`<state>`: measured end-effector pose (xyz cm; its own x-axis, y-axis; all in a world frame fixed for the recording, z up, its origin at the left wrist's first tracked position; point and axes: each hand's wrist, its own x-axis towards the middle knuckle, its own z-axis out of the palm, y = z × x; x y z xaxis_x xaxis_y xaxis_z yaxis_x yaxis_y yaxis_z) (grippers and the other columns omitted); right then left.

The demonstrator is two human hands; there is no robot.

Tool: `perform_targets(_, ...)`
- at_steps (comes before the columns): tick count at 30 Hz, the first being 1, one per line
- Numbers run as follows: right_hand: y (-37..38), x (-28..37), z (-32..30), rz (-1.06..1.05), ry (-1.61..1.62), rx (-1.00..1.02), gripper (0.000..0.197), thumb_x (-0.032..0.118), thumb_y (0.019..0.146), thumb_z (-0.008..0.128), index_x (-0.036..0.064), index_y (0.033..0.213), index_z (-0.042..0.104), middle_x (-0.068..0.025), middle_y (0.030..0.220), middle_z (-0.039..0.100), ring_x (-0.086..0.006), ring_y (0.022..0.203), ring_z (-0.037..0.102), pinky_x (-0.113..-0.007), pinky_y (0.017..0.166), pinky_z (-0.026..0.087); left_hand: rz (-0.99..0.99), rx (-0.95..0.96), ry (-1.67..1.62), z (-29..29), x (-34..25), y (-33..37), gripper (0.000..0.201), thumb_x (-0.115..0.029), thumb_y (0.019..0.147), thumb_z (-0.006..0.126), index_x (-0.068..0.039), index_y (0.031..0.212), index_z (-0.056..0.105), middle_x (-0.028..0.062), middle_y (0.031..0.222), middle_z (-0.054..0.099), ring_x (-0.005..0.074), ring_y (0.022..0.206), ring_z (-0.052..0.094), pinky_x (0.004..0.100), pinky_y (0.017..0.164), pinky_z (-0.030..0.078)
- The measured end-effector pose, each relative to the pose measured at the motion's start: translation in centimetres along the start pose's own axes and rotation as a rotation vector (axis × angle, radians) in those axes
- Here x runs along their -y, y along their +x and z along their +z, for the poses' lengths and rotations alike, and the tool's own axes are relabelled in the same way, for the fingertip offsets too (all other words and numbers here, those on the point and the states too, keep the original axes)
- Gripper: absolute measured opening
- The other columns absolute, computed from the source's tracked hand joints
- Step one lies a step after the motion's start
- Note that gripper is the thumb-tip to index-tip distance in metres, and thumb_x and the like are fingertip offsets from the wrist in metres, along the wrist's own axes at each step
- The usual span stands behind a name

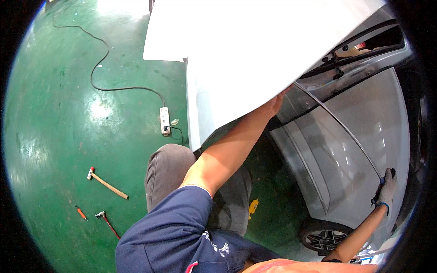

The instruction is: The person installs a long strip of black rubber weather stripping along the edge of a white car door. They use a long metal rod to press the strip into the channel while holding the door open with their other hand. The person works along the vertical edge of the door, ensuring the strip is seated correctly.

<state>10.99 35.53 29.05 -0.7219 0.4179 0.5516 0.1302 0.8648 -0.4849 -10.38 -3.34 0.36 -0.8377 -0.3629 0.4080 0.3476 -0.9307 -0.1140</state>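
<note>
A long thin metal rod (339, 122) slants from the edge of the white car door (218, 63) down to the right. Its lower end is in my right hand (387, 187), which wears a grey and black work glove and is closed around it. My bare left hand (277, 103) reaches up to the door's edge, beside the rod's upper end. The door hides its fingers, so their grip does not show. Behind the rod stands the silver-grey car body panel (364, 109).
On the green floor at left lie a wooden-handled mallet (108, 184), a small hammer (108, 221) and an orange-handled tool (81, 213). A white power strip (165, 122) trails a black cable (108, 50). A yellow object (253, 208) lies near my knees; a car wheel (324, 239) stands lower right.
</note>
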Motion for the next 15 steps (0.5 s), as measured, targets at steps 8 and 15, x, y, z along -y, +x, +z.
perform_targets(8,1.1,-1.4,-2.9,-0.047,-0.045,-0.031,0.045,0.033,0.093,0.052,0.0029,0.127,0.053,-0.0072,0.107,0.060,-0.0104,0.067,0.046,-0.023,0.055,0.036,-0.016,-0.027,0.021,0.3,0.0,-0.2,0.023,-0.023,0.095,0.054,-0.007,0.111,0.059,0.0084,0.106,0.066,0.0214,0.098,0.064,0.0357,0.087,0.052)
perform_targets(15,0.8,-2.0,-0.7,-0.057,-0.103,-0.111,0.048,0.037,0.091,0.055,0.0029,0.124,0.054,-0.0017,0.081,0.053,-0.0109,0.053,0.038,-0.027,0.049,0.033,-0.017,-0.011,-0.042,-0.9,0.7,0.1,0.023,-0.023,0.095,0.054,-0.007,0.111,0.059,0.0084,0.106,0.066,0.0216,0.098,0.064,0.0359,0.087,0.052)
